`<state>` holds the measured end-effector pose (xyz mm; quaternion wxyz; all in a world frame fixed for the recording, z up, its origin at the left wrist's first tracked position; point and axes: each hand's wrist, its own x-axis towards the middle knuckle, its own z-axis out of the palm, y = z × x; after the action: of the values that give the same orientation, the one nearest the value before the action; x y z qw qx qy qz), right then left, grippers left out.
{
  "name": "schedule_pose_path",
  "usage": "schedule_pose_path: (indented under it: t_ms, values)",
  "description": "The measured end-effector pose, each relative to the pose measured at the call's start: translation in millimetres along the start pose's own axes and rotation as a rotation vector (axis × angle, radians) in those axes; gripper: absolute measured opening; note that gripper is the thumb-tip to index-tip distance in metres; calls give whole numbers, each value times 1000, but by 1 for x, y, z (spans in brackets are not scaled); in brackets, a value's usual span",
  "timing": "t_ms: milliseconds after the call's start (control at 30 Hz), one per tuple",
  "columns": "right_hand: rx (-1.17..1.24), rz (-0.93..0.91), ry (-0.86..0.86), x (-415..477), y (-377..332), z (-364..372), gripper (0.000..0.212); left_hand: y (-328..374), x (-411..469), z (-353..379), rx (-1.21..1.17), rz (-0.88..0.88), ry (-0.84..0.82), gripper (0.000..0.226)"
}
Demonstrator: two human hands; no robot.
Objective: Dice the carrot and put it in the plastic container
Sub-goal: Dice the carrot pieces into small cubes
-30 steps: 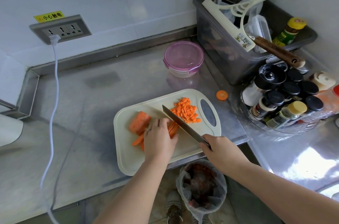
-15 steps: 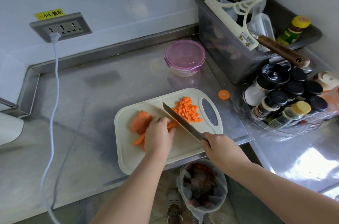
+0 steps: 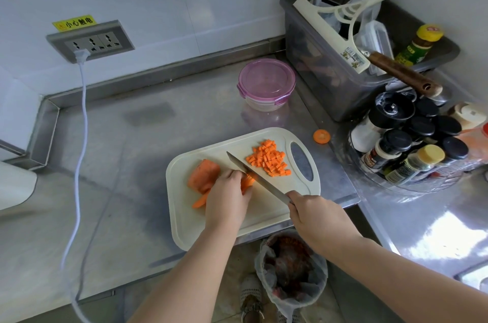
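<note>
Carrot strips [image 3: 248, 183] lie on the cutting board [image 3: 184, 227], held down by the curled fingers of the left hand [image 3: 227, 198]. Right hand [image 3: 314, 214] grips the knife [image 3: 260, 181], blade on the strips. Diced pile [image 3: 269, 160] sits right of the blade, carrot chunk [image 3: 203, 174] left. Lidded plastic container [image 3: 266, 84] stands behind the board.

My way from board [image 3: 184, 222] to container [image 3: 266, 81]: bare counter [image 3: 184, 116] between. Bin [image 3: 317, 79] and jars [image 3: 396, 140] crowd my right. Carrot slice [image 3: 321, 136] lies near jars. Cord [image 3: 84, 111] hangs far left.
</note>
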<state>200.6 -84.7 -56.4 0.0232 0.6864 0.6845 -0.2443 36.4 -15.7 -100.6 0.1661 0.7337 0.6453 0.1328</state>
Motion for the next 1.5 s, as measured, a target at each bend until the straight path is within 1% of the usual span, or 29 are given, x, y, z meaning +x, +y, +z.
schedule_pose_path:
  t_ms: [300, 467, 733, 867, 1033, 1200, 1333, 1500]
  values:
    - [-37, 17, -22, 5, 2, 6, 29, -4, 1, 6, 15, 57, 39, 11]
    - [-96, 9, -32, 5, 7, 8, 28, -4, 0, 8, 17, 72, 57, 9]
    - [-158, 50, -152, 11, 3, 13, 35, -5, 1, 11, 13, 67, 75, 6]
    - [-148, 71, -163, 15, 5, 16, 33, -7, 1, 13, -13, 79, 90, 12]
    - [7, 111, -100, 15, 9, 15, 22, -8, 2, 15, -76, 108, 130, 13]
    - [16, 110, -56, 12, 18, 7, 18, -4, 9, 19, -110, 91, 123, 12]
    - [55, 74, -13, 8, 18, 0, 19, -1, 8, 16, -108, 59, 106, 13]
    - [4, 32, -40, 2, 10, -1, 22, -3, 2, 9, -97, 50, 127, 16]
